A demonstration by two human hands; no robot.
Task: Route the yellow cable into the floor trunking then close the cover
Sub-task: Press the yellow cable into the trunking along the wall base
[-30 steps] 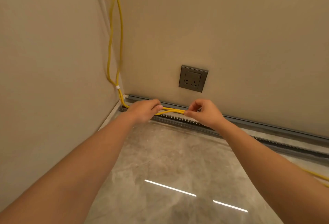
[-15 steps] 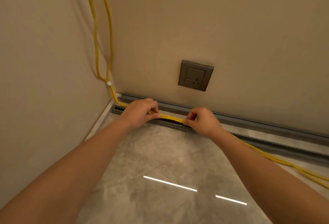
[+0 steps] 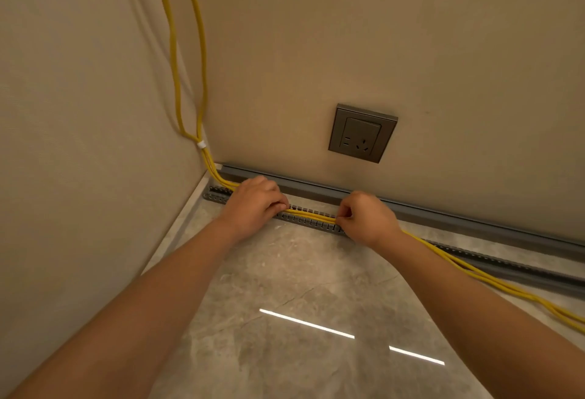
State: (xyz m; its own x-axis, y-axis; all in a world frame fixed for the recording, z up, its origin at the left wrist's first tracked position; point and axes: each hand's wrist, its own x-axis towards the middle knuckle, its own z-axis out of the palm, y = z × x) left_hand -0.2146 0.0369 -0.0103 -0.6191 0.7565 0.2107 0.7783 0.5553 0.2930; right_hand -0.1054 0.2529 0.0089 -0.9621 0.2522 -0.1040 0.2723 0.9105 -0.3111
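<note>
The yellow cable comes down the wall corner as a doubled run, held by a white tie, and bends along the floor. The grey slotted floor trunking lies open along the base of the wall. Its grey cover leans behind it against the wall. My left hand presses the cable down near the trunking's left end. My right hand pinches the cable a little farther right, over the channel. Between my hands the cable lies in the channel. Right of my right hand it runs loose across the floor.
A grey wall socket sits on the wall above my right hand. The left wall meets the back wall at the corner. The glossy stone floor shows two bright light reflections.
Both hands have lowered the cable from just above the trunking down into the channel. The view has tilted down and come closer to the floor.
</note>
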